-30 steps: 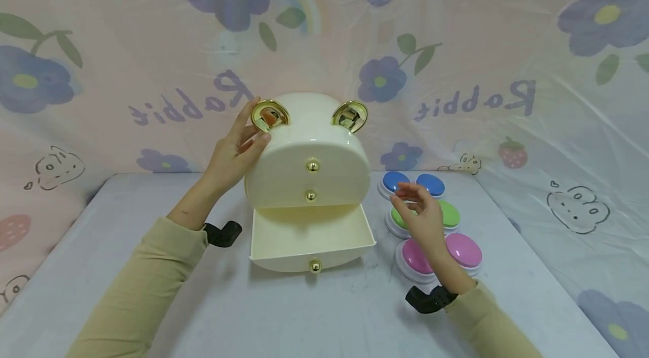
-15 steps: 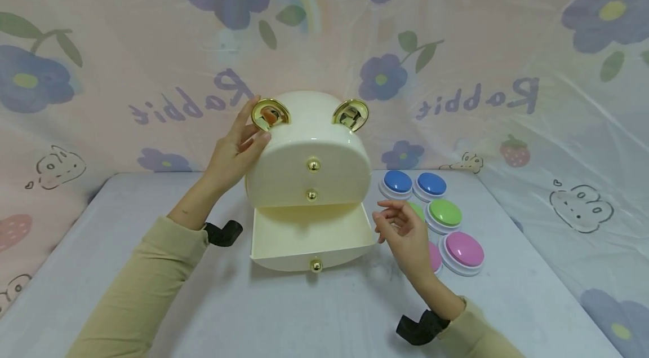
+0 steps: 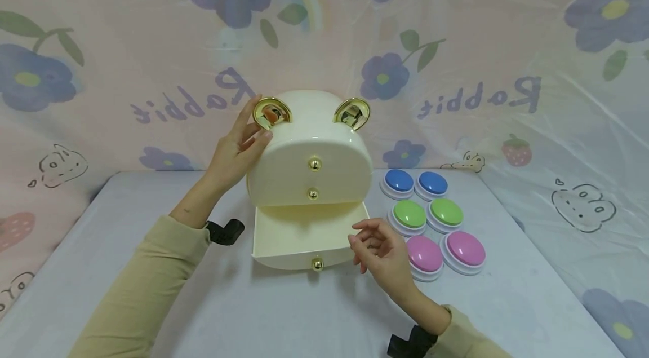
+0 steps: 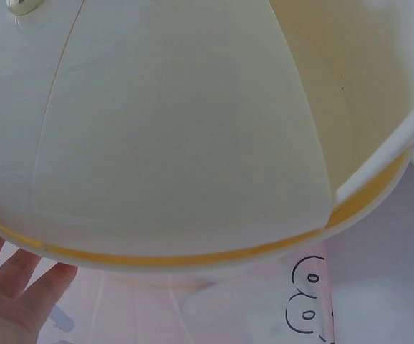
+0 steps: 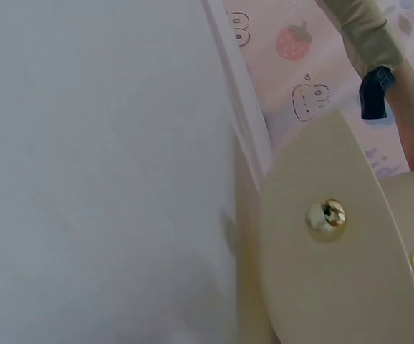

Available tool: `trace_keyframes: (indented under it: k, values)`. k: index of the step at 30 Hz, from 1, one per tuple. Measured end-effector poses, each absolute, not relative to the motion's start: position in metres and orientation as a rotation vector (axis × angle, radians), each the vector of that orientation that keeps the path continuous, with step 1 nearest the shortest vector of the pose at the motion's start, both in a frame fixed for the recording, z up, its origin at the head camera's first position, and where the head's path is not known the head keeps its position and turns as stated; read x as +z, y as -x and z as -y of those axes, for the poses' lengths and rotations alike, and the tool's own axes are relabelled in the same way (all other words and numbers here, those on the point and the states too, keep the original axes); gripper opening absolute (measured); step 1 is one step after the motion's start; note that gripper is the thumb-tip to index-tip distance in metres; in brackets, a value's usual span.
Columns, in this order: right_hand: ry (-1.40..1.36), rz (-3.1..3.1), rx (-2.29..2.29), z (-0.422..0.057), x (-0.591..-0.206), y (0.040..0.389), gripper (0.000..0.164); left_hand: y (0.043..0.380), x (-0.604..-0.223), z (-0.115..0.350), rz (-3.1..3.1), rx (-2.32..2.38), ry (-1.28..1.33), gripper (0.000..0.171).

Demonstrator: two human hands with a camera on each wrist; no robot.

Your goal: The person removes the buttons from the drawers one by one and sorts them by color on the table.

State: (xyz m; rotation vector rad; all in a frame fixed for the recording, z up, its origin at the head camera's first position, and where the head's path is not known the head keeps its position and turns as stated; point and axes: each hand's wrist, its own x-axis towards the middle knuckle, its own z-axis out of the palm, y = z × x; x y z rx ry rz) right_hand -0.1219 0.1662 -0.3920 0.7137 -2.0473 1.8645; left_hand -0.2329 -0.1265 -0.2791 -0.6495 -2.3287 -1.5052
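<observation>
A white storage box (image 3: 310,144) with gold ears (image 3: 272,113) and gold ball knobs stands at the middle of the table. Its bottom drawer (image 3: 309,234) is pulled out, bare inside; the drawer's knob (image 5: 326,219) shows close up in the right wrist view. My left hand (image 3: 232,156) holds the box's upper left side by the ear, thumb in front and other fingers toward the back. In the left wrist view, left fingers (image 4: 53,283) lie along the box's edge. My right hand (image 3: 386,256), fingers loosely bent and holding nothing, hovers at the drawer's right front corner.
Right of the box stand several round push buttons on white bases, in pairs: blue (image 3: 399,180), green (image 3: 446,211) and pink (image 3: 465,248). A white cloth covers the table (image 3: 284,318). A printed fabric backdrop (image 3: 314,20) rises behind.
My right hand has moved left and toward me, from over the buttons to the open drawer's front corner, uncovering the buttons. The left hand, box and drawer keep their places.
</observation>
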Motion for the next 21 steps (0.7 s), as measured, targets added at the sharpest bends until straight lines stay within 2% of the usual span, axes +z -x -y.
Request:
trace_keyframes:
  k: [11, 21]
  values:
    - [-0.964, 2.192, 1.913, -0.153, -0.407, 0.116, 0.020, 0.235, -0.280, 0.126, 2.329, -1.511, 0.640, 0.066]
    - [-0.986, 2.320, 1.927, -0.151, -0.412, 0.111, 0.022, 0.236, -0.281, 0.126, 2.313, -1.537, 0.645, 0.067]
